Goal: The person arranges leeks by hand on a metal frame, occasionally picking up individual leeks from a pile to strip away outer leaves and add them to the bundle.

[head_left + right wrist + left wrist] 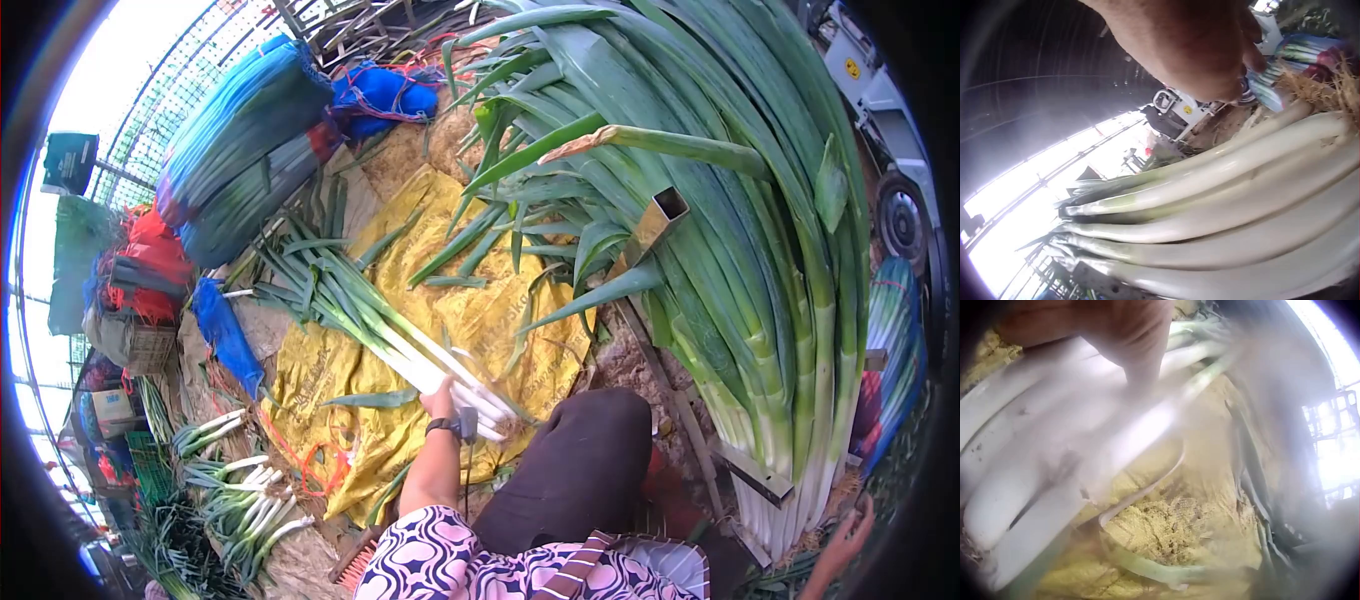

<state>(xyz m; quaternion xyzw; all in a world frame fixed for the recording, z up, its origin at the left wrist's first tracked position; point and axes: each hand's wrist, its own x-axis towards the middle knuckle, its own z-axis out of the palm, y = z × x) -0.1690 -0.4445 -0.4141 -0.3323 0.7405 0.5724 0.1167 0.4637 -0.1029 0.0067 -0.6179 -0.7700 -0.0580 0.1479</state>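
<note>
Looks like wrinkly woven plastic on the yellow sack [540,370], smooth and shiny on the white stalks [1229,219], rough on the roots [1329,90], metal on the square tube [652,228], cloth on the sleeve [425,550].

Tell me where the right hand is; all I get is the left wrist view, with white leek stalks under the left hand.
Observer: The right hand is beside the root ends of a large leek stack, on the person's right.
Operator: Describe what crosses that stack.
Observer: A metal bar runs across the white stalks near their roots.
Operator: Report any netted bundle on the other side.
Observer: A bundle in blue netting lies on the person's left, beyond the yellow sacking.
</note>
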